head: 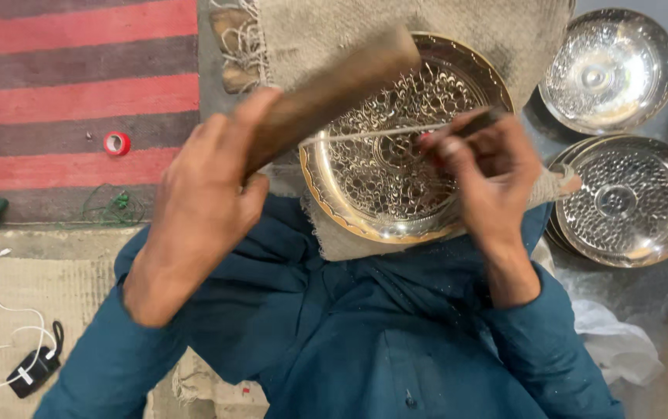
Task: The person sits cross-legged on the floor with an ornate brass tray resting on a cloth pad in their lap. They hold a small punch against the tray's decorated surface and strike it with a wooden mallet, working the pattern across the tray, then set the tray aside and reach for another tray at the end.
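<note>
Head view looks straight down on a person in a dark teal garment (365, 341) sitting on the floor. On a piece of burlap cloth (427, 31) in front of them lies a round engraved brass plate (396, 178), patterned all over with small scrolls. At two o'clock from it sits a hammered silver bowl (609, 70), and at three o'clock a stack of silver plates (633, 202), both just beside the burlap. At nine o'clock, on a red and dark striped rug (70, 101), lies a small roll of red tape (116, 143), well apart from the plate. At seven o'clock, on a beige mat, a black charger (31, 372) with a white cable.

No package or sign shows.

The left hand (206, 198) is closed around a wooden mallet (334, 89), raised and tilted over the plate's left rim. The right hand (489, 174) pinches a thin metal chisel (373, 133), lying nearly level across the plate; whether its tip touches the plate cannot be told.
</note>
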`<state>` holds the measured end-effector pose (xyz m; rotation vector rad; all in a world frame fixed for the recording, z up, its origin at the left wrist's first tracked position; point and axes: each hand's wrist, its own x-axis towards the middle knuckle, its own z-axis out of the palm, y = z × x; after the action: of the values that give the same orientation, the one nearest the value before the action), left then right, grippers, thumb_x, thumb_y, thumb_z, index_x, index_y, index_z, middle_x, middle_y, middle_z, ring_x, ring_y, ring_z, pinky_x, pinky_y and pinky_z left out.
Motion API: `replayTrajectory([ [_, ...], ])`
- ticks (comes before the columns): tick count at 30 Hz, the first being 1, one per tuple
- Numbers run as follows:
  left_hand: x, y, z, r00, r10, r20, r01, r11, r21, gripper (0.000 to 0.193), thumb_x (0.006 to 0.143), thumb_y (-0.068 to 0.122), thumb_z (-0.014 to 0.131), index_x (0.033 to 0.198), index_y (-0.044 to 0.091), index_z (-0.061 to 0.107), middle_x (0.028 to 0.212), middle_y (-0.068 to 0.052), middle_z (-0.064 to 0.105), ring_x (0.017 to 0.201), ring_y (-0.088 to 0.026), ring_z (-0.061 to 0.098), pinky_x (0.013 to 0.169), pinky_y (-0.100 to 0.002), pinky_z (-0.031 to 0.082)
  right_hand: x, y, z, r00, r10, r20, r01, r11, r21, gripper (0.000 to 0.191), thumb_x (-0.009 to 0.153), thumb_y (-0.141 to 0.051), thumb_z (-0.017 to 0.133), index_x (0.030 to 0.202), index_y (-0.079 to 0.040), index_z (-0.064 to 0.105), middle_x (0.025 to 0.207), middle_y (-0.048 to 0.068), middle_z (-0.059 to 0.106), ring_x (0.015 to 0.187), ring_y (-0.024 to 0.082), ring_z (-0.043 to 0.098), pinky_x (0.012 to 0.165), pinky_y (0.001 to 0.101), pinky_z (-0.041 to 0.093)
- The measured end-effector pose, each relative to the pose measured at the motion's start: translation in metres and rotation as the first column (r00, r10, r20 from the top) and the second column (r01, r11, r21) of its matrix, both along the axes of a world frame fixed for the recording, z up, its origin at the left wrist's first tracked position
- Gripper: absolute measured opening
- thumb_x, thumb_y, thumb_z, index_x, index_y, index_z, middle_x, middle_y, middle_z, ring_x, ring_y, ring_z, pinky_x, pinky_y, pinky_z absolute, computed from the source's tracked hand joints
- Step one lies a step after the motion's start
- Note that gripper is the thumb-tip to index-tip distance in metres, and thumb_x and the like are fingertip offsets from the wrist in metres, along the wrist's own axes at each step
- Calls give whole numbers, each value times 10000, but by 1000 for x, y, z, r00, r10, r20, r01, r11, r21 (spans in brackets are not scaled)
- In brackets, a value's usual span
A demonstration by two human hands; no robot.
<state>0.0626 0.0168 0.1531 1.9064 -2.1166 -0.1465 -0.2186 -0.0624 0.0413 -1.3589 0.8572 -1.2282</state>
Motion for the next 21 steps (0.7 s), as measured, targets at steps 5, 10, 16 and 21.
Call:
replayTrajectory([
  [5, 7, 49, -24, 876, 214, -432, -126, 966, 224, 740, 776, 36, 673, 1471, 123, 435, 1161, -184, 700, 982, -370, 713, 822, -415, 553, -22, -1, 13, 985, -24, -173, 31, 999, 41, 87, 1090, -22, 604, 1157, -19, 548, 939, 93, 648, 806, 163, 647, 698, 275, 537],
  [10, 4, 119, -85, 667, 539, -514, -254, 814, 523, 662, 782, 46, 652, 1419, 139, 496, 895, -129, 733, 836, -228, 750, 767, -343, 577, -13, -11, 26, 696, -82, -714, -408, 773, -486, 399, 815, -294, 821, 1034, -52, 591, 874, 122, 635, 721, 261, 657, 627, 354, 525],
  [16, 2, 216, -116, 609, 712, -351, -96, 505, 858, 693, 797, 118, 692, 1444, 199, 457, 914, -98, 746, 882, -194, 750, 814, -349, 568, -18, -39, 31, 572, -461, -679, -327, 631, -704, 142, 1055, -73, 747, 1118, -94, 621, 877, 72, 630, 741, 241, 643, 639, 351, 505],
  [21, -15, 218, -109, 802, 546, -244, -8, 417, 909, 505, 874, 209, 690, 1356, 210, 541, 974, -111, 732, 913, -251, 740, 829, -377, 571, -56, -58, 29, 775, -369, -513, 48, 844, -535, 85, 1151, -28, 685, 1120, 30, 631, 703, 24, 541, 566, 101, 476, 501, 233, 327],
])
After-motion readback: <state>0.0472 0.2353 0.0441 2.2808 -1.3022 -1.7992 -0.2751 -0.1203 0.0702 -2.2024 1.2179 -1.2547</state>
